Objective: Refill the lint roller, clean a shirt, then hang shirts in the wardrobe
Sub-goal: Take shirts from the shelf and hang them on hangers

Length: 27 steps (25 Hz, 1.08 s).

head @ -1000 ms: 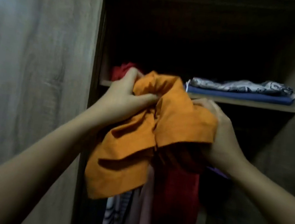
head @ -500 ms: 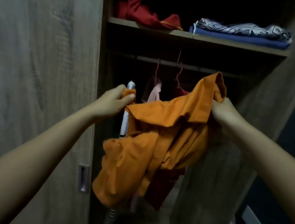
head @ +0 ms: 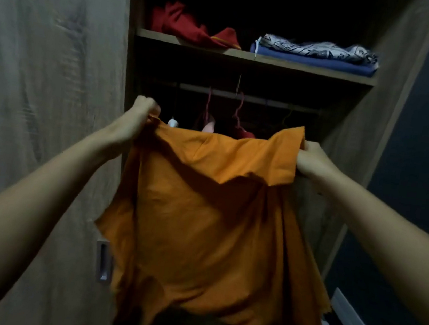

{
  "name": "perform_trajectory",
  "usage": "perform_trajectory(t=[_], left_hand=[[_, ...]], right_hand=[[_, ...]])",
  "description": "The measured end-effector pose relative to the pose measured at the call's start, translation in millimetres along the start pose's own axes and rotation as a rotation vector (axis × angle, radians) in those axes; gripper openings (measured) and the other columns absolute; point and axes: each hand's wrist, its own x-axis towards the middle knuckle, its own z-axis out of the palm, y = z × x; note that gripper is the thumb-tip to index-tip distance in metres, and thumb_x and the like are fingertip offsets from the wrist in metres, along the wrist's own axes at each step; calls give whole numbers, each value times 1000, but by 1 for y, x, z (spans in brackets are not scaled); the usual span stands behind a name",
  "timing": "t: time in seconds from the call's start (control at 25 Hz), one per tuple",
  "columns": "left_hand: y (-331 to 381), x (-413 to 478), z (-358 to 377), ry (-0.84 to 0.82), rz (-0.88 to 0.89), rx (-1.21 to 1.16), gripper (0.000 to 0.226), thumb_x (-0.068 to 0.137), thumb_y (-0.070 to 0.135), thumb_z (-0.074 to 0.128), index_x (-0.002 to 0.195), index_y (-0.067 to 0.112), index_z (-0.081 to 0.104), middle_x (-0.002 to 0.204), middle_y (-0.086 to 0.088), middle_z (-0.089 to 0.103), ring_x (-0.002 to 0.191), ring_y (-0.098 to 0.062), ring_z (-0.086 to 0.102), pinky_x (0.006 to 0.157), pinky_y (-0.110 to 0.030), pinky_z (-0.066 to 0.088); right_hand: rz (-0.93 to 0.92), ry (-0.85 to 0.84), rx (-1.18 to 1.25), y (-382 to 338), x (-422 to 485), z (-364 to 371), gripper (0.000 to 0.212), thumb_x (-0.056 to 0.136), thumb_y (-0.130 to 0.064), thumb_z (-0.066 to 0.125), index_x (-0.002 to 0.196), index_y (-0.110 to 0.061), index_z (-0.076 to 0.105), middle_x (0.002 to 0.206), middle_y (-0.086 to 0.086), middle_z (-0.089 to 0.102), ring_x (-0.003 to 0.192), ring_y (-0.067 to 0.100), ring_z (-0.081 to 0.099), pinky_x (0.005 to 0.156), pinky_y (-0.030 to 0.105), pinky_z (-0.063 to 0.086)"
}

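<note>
While both arms reach toward the open wardrobe, the orange shirt (head: 209,215) hangs spread between the two hands, below the shelf (head: 301,66) and in front of the compartment under it.

Left hand (head: 137,117): fingers curled tight, gripping the shirt's upper left edge, below the shelf's left end.

Right hand (head: 313,161): fingers curled, pinching the upper right corner, below the shelf's right part.

Cloth is pulled taut between the hands, top edge roughly level. A flap is folded over near the right hand; the rest drops loose.

Just under the shelf: a rail (head: 269,100) with reddish hangers (head: 237,111). The tops of hung clothes show above the shirt's top edge; the rest is hidden behind it.

On the shelf: a crumpled red cloth (head: 186,28) at the left end. At the right end, a patterned grey-white folded piece (head: 316,49) lies on a blue folded one (head: 314,62).

Left of the shelf: wardrobe door (head: 41,87), its recessed handle (head: 104,262) well below shelf level.

Light is dim; the space above the shelf is too dark to read.
</note>
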Motion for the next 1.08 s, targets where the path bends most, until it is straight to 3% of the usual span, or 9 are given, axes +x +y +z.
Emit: perform_trajectory(t=[0.16,0.4,0.52,0.6,0.72,0.8,0.92,1.0,1.08], left_hand=[[4,-9,0,-148,99,59,34,84,31,55,108,23,33,89,3,43,77,-11,46,62,-28,39],[23,-21,11,-43,336,195,30,85,28,64,108,40,47,108,0,50,94,-19,56,69,-37,54],[38,-26,33,-88,303,125,29,89,25,59,116,34,52,109,10,48,96,-10,54,66,-26,52],[44,-28,57,-104,249,74,20,90,20,58,109,27,57,99,7,52,84,-10,57,60,-22,53],[50,-27,90,-33,122,-94,10,88,13,60,98,16,62,84,-5,56,72,-18,58,51,-21,50],[59,-27,100,2,31,-236,12,86,13,64,98,9,62,79,-8,57,64,-18,59,50,-22,49],[78,-29,99,4,15,-385,16,86,17,65,98,6,62,72,-5,59,50,-6,58,47,-17,48],[83,-31,91,3,51,-409,19,90,18,59,103,5,61,80,-6,62,67,-9,64,59,-18,54],[78,-31,77,-40,56,-399,24,90,15,53,111,5,59,93,-10,66,85,-17,67,75,-26,56]], right_hand=[[28,0,-191,12,8,-12,29,82,-41,60,95,-17,69,93,9,66,84,26,59,66,31,47],[178,-81,-10,36,19,-6,48,72,-29,67,115,-9,60,116,21,64,97,28,64,88,42,53],[-22,-170,-304,30,10,-3,80,75,-14,66,144,-15,26,147,14,31,132,27,40,108,31,34],[-283,-62,-403,20,-11,2,62,87,-19,59,142,-11,30,144,13,31,134,24,36,103,22,26],[-523,29,-288,7,-50,21,31,90,-41,52,107,-16,52,101,1,54,88,10,57,75,19,39],[-503,-133,-237,2,-71,34,36,83,-51,56,97,-19,49,84,-7,53,68,4,52,60,16,41],[-456,-230,-238,2,-81,47,41,79,-53,61,105,-24,48,92,-7,60,75,5,59,64,18,50],[-398,-257,-116,0,-78,50,30,89,-37,57,114,-21,54,102,-6,64,88,7,62,75,19,51],[-138,-374,256,-6,-72,48,18,96,-21,49,106,-15,62,94,-3,68,87,10,65,72,22,54]])
